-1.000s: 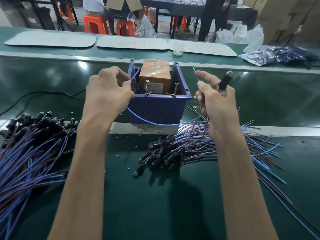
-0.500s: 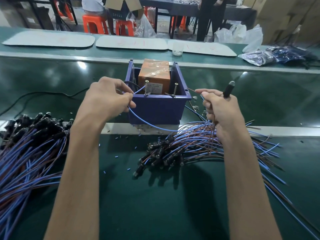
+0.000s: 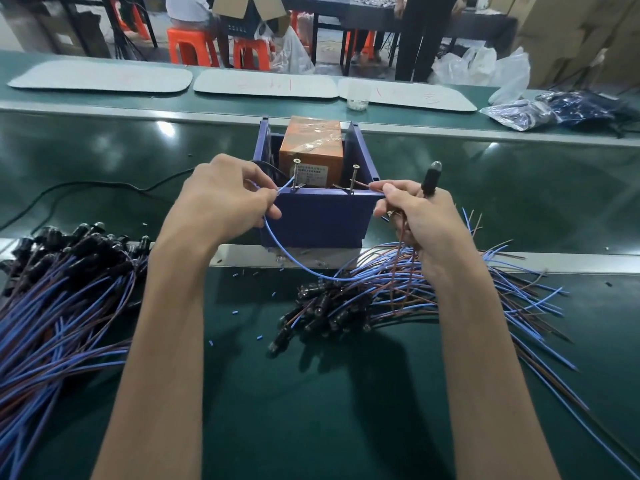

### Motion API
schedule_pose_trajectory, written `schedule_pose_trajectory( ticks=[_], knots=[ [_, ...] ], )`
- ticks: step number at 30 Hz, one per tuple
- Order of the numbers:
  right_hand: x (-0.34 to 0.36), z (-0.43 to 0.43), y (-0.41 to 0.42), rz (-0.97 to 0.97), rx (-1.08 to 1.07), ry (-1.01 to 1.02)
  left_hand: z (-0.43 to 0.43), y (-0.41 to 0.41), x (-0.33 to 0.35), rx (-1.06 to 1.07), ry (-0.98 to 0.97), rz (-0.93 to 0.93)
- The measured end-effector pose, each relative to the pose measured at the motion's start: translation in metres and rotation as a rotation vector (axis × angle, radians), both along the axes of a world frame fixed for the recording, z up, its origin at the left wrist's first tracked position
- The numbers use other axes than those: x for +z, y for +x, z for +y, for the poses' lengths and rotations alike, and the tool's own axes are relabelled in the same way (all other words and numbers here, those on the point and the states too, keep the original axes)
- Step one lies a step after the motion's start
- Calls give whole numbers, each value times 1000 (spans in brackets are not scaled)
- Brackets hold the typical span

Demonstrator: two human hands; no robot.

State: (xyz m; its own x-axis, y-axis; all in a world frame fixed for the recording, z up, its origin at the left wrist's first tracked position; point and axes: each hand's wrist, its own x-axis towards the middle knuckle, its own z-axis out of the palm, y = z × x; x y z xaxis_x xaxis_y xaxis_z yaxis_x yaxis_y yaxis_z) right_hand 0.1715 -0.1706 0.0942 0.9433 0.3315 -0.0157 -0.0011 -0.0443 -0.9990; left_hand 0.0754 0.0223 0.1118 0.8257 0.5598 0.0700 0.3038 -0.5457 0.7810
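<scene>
A blue plastic box (image 3: pixel 317 220) stands in front of me with an orange block (image 3: pixel 311 147) inside and two upright screws (image 3: pixel 295 174) on its front rim. My left hand (image 3: pixel 221 199) pinches a blue wire (image 3: pixel 287 258), its tip at the left screw. My right hand (image 3: pixel 415 216) pinches a brown wire (image 3: pixel 362 184) with its end at the right screw (image 3: pixel 354 178), and also holds the black LED lamp (image 3: pixel 430 180) that both wires run to.
A pile of wired black lamps (image 3: pixel 332 306) lies under my right hand, and a bigger bundle (image 3: pixel 59 289) lies at the left. A black cable (image 3: pixel 86 185) crosses the conveyor belt. White mats (image 3: pixel 263 86) and plastic bags (image 3: pixel 554 110) lie behind; people and orange stools are beyond.
Both hands lowered and came in toward the box. The blue and brown wire ends now sit at the two screws.
</scene>
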Motion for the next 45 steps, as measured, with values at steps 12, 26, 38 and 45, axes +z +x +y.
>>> schedule_pose_trajectory(
  ticks=[12,26,38,45],
  knots=[
    [-1,-3,2,-18,15,-21,4,-5,4,-43,-12,17],
    [5,-6,-5,-25,10,-38,2,-7,7,-61,45,30],
    [6,-6,-6,-11,8,-37,1,-8,7,-62,42,39],
    [6,-6,-6,-13,11,-50,2,-8,8,-59,55,45]
  ],
)
